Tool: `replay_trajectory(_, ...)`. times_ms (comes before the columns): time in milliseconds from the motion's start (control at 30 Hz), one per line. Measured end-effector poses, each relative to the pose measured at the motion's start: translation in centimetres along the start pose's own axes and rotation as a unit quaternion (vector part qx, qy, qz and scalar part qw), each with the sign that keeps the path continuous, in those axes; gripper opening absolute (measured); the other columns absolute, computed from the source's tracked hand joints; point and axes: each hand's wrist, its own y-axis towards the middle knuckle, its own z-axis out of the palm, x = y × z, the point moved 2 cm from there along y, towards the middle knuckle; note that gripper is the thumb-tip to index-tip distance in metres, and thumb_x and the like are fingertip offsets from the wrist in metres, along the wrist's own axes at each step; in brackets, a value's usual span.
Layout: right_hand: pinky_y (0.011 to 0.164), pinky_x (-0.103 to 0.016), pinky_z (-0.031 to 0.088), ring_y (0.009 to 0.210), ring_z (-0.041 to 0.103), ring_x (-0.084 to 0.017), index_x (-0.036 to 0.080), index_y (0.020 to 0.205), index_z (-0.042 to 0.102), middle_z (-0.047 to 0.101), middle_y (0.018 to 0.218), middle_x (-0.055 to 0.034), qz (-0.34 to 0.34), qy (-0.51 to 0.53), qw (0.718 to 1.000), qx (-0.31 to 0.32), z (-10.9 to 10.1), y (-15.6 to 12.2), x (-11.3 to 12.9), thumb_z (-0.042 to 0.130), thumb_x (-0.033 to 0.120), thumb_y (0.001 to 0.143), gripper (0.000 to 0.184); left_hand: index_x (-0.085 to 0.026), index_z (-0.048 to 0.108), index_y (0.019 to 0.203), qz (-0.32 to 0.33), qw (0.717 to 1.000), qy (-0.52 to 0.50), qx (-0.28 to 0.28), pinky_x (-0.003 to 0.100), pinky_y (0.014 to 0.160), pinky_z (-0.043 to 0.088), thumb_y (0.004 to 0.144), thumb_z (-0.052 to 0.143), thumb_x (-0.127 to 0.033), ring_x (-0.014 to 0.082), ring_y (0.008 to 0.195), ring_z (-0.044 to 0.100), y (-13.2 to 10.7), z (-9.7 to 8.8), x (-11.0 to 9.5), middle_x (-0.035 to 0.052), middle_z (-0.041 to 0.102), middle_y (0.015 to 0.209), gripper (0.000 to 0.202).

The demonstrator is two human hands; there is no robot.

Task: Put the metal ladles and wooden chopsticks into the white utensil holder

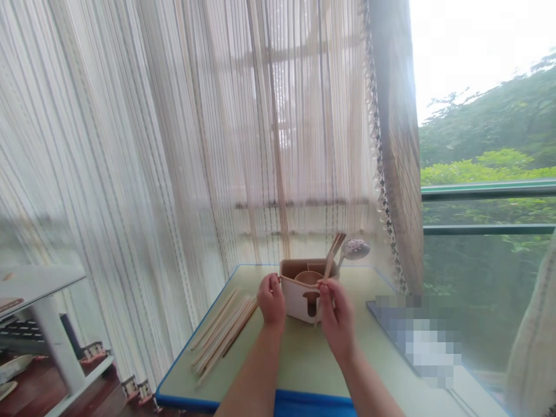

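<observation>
A white and brown utensil holder (pixel 296 301) with inner compartments and a cutout in its front stands on the table. Closed fingers of my left hand (pixel 272 301) grip its left rim. My right hand (pixel 337 313) pinches the front right rim, thumb and fingers together. Out of the holder's right side lean a slotted spoon (pixel 357 249) with holes in its bowl and a fork-like utensil (pixel 335 248) with a tan handle. The lower end of that handle passes close to my right fingertips, and whether they touch it I cannot tell. Several chopsticks (pixel 226 336) lie left of my left hand.
The pale green table (pixel 295 359) has a blue edge. On its right lies a dark flat object (pixel 391 333), partly blurred out. Striped sheer curtains (pixel 174 145) hang behind. At left stands a white table (pixel 47 284). A window with green railings (pixel 486 194) is at right.
</observation>
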Motion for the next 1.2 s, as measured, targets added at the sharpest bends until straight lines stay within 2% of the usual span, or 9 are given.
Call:
replay_trajectory(67, 0.067, -0.031, 0.045, 0.076, 0.056, -0.018, 0.021, 0.084, 0.06, 0.06, 0.083, -0.0051, -0.046, -0.005, 0.997, 0.06, 0.8, 2.8, 2.4, 0.048, 0.033, 0.085, 0.018, -0.018, 0.06, 0.083, 0.028, 0.999, -0.039, -0.015, 0.028, 0.076, 0.048, 0.088, 0.035, -0.036, 0.0163, 0.079, 0.062, -0.2, 0.0, -0.3, 0.0059, 0.066, 0.084, 0.031)
replay_trajectory(167, 0.062, -0.027, 0.044, 0.07, 0.056, -0.015, 0.019, 0.084, 0.064, 0.061, 0.078, -0.0039, -0.028, -0.009, 0.994, 0.109, 1.9, 8.4, 4.2, 0.05, 0.038, 0.083, 0.023, -0.018, 0.059, 0.088, 0.065, 0.996, -0.053, -0.013, 0.029, 0.08, 0.048, 0.088, 0.038, -0.033, 0.0164, 0.085, 0.062, -0.2, -0.2, -1.1, 0.0065, 0.065, 0.089, 0.026)
replay_trajectory(333, 0.051, -0.024, 0.041, 0.054, 0.054, -0.012, 0.018, 0.077, 0.064, 0.06, 0.061, -0.0005, 0.009, -0.098, 0.962, 0.256, 2.3, 14.4, 2.9, 0.05, 0.044, 0.081, 0.03, -0.018, 0.06, 0.088, 0.144, 0.989, -0.035, 0.019, 0.032, 0.083, 0.048, 0.088, 0.039, -0.027, 0.0165, 0.087, 0.061, -0.5, -0.7, -1.7, 0.0065, 0.065, 0.088, 0.023)
replay_trajectory(433, 0.045, -0.024, 0.038, 0.047, 0.052, -0.012, 0.018, 0.071, 0.063, 0.06, 0.057, -0.0005, -0.004, -0.176, 0.956, 0.233, 1.0, 15.2, 1.3, 0.053, 0.043, 0.079, 0.029, -0.019, 0.061, 0.093, 0.187, 0.981, -0.024, 0.049, 0.035, 0.085, 0.048, 0.087, 0.042, -0.026, 0.0176, 0.09, 0.061, -0.9, -0.6, -2.1, 0.0076, 0.066, 0.09, 0.021)
replay_trajectory(567, 0.041, -0.024, 0.039, 0.042, 0.054, -0.013, 0.018, 0.076, 0.065, 0.061, 0.055, -0.001, 0.028, -0.139, 0.974, 0.174, -1.1, 15.7, -0.3, 0.055, 0.045, 0.077, 0.029, -0.018, 0.064, 0.089, 0.169, 0.981, -0.028, 0.09, 0.032, 0.078, 0.051, 0.087, 0.044, -0.029, 0.017, 0.084, 0.063, 0.4, 1.0, -4.5, 0.0073, 0.068, 0.087, 0.023)
replay_trajectory(667, 0.042, -0.024, 0.041, 0.047, 0.058, -0.015, 0.018, 0.077, 0.065, 0.062, 0.056, -0.0016, 0.05, -0.12, 0.977, 0.168, -2.2, 16.1, -0.2, 0.056, 0.044, 0.077, 0.028, -0.017, 0.067, 0.095, 0.105, 0.964, -0.011, 0.244, 0.028, 0.068, 0.053, 0.081, 0.053, -0.039, 0.016, 0.074, 0.064, 3.1, 3.5, -7.9, 0.0061, 0.07, 0.085, 0.029)
replay_trajectory(833, 0.055, -0.026, 0.043, 0.058, 0.059, -0.015, 0.018, 0.078, 0.065, 0.065, 0.063, -0.0023, 0.011, -0.215, 0.97, 0.116, -3.0, 16.5, 1.4, 0.053, 0.034, 0.081, 0.02, -0.018, 0.07, 0.092, 0.131, 0.871, -0.002, 0.473, 0.028, 0.073, 0.051, 0.078, 0.054, -0.027, 0.0159, 0.077, 0.064, 6.7, 6.7, -11.7, 0.0029, 0.071, 0.084, 0.023)
replay_trajectory(1033, 0.056, -0.025, 0.04, 0.061, 0.058, -0.015, 0.018, 0.078, 0.065, 0.066, 0.068, -0.0036, 0.015, -0.293, 0.952, 0.086, -2.6, 16.8, 0.7, 0.049, 0.028, 0.082, 0.019, -0.018, 0.068, 0.094, 0.115, 0.862, -0.032, 0.493, 0.026, 0.071, 0.051, 0.074, 0.055, -0.021, 0.0157, 0.079, 0.064, 6.6, 8.9, -10.7, 0.0031, 0.07, 0.088, 0.025)
replay_trajectory(1200, 0.055, -0.025, 0.036, 0.06, 0.056, -0.015, 0.018, 0.075, 0.065, 0.065, 0.068, -0.0048, 0.04, -0.351, 0.933, 0.075, -1.8, 16.7, 0.9, 0.049, 0.023, 0.081, 0.018, -0.018, 0.07, 0.084, 0.141, 0.882, -0.023, 0.448, 0.026, 0.072, 0.05, 0.075, 0.051, -0.016, 0.0148, 0.076, 0.064, 6.1, 9.5, -10.5, 0.0025, 0.07, 0.08, 0.021)
